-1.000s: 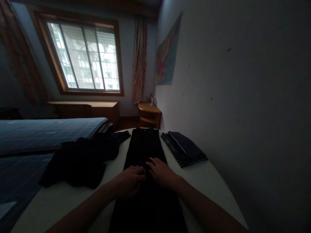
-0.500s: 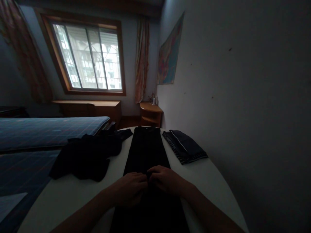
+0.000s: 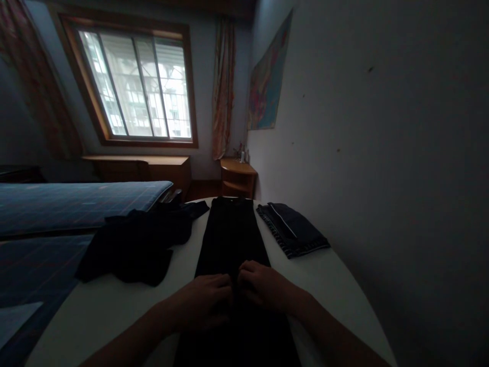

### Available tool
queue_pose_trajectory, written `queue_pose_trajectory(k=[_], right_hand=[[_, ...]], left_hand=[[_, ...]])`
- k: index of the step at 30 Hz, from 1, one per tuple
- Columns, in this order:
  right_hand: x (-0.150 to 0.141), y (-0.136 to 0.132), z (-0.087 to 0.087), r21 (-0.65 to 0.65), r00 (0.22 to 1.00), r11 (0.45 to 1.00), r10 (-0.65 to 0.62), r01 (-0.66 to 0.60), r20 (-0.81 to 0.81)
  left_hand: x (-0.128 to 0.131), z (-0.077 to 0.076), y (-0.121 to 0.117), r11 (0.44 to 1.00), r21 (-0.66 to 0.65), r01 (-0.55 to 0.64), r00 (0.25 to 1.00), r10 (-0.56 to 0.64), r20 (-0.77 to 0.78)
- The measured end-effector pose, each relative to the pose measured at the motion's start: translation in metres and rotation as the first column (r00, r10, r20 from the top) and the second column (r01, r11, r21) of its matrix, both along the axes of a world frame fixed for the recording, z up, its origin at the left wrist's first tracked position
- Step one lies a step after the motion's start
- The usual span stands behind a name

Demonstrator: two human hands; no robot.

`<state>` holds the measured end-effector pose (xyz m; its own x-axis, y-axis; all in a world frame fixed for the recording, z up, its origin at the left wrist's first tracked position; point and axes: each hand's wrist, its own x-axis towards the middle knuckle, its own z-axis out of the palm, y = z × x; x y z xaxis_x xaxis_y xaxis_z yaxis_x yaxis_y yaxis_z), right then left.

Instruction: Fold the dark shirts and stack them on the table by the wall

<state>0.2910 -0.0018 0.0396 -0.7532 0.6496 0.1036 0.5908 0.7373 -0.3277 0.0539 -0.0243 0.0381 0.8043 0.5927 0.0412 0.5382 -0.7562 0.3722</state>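
A long black garment, which looks like a pair of trousers [image 3: 231, 229], lies lengthwise down the middle of the white round table [image 3: 336, 295]. Both hands are on it, about halfway along. My left hand [image 3: 206, 300] has its fingers curled in on the cloth from the left. From the right, my right hand [image 3: 260, 285] pinches at the same stretch of fabric, a small gap away from the left. The fingertips are dark and partly hidden, so the pinched cloth is hard to make out.
A crumpled dark garment [image 3: 133, 244] lies at the table's left edge. Folded dark clothing [image 3: 294, 229] with a pale stripe sits at the right. Beyond are a bed with a blue checked mattress [image 3: 84, 204], a wooden corner shelf [image 3: 237, 165] and a wall [image 3: 382, 178] close on the right.
My right hand has shifted slightly right, widening the gap between the hands. My left hand stays nearly in place, and the camera view has tipped a little. The garments lie as before.
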Motion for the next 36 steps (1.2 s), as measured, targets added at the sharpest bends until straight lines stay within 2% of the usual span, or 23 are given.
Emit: queue_pose_trajectory(k=[2,5,7,9,11,13,15,17,19,23,28,33,36], right_hand=[[-0.001,-0.009,0.010,-0.035,0.997,0.999,-0.019,0.021,0.070],[-0.004,-0.029,0.020,-0.130,0.988,0.991,0.036,-0.016,0.153],[-0.010,-0.043,0.019,-0.162,0.985,0.985,0.083,-0.059,0.149],[-0.018,-0.055,0.012,-0.130,0.987,0.989,0.089,-0.071,0.136],[-0.027,-0.063,0.004,-0.066,0.989,0.998,0.007,0.003,0.147],[-0.035,-0.066,-0.001,-0.004,0.975,0.987,-0.155,0.158,0.162],[-0.040,-0.064,-0.003,0.037,0.939,0.948,-0.319,0.317,0.130],[-0.040,-0.057,-0.004,0.026,0.908,0.914,-0.405,0.405,0.106],[-0.036,-0.047,-0.005,-0.037,0.889,0.893,-0.441,0.449,0.123],[-0.026,-0.027,-0.014,-0.107,0.866,0.867,-0.462,0.487,0.192],[-0.022,-0.012,-0.025,-0.059,0.873,0.884,-0.446,0.464,0.196],[-0.020,0.003,-0.027,-0.065,0.878,0.887,-0.438,0.457,0.196],[-0.019,0.008,-0.028,-0.058,0.876,0.886,-0.442,0.460,0.196]], left_hand=[[0.000,0.002,-0.002,1.000,-0.028,-0.009,1.000,0.008,-0.025],[-0.001,0.004,-0.005,0.997,-0.079,0.001,1.000,-0.002,-0.013],[-0.003,0.005,-0.005,0.993,-0.117,0.000,1.000,0.000,-0.003],[-0.005,0.008,-0.006,0.988,-0.153,-0.004,1.000,0.005,0.005],[-0.008,0.010,-0.006,0.986,-0.167,-0.014,1.000,0.015,0.004],[-0.011,0.010,-0.005,0.990,-0.128,-0.056,0.998,0.057,0.001],[-0.016,0.003,-0.001,0.987,-0.030,-0.156,0.988,0.156,-0.002],[-0.020,-0.008,0.006,0.957,0.069,-0.280,0.959,0.282,-0.020],[-0.024,-0.021,0.014,0.931,0.107,-0.348,0.932,0.356,-0.066],[-0.025,-0.038,0.025,0.931,0.077,-0.357,0.917,0.365,-0.161],[-0.021,-0.038,0.032,0.929,0.101,-0.357,0.912,0.370,-0.179],[-0.017,-0.036,0.043,0.926,0.118,-0.359,0.910,0.375,-0.177],[-0.014,-0.029,0.039,0.912,0.140,-0.386,0.900,0.406,-0.160]])
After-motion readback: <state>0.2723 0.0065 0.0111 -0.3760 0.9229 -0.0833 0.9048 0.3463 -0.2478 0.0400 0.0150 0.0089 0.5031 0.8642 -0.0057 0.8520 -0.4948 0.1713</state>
